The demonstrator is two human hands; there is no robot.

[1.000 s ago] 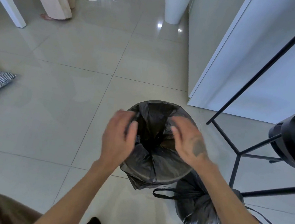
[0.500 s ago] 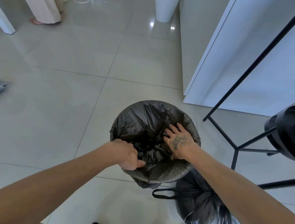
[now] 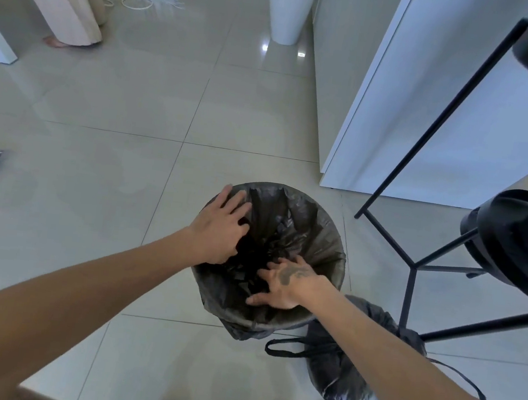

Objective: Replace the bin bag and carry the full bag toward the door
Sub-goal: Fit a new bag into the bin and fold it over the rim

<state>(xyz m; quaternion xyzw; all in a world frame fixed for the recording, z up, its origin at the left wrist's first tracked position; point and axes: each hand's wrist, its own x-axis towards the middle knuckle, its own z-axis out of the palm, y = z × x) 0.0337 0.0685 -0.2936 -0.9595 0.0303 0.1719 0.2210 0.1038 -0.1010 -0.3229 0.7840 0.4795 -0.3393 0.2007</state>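
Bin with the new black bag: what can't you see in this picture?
Head view:
- Bottom of the new bag: hidden by its dark folds and by the left hand and right hand pressing into it.
- Full bag: partly covered by the right arm; black plastic hides what is inside.
- Door: not in the picture.
- Black pots: cut off by the right edge.

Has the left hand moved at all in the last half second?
Yes. The left hand slid along the rim of the bin, from the near-left side to the far-left side.
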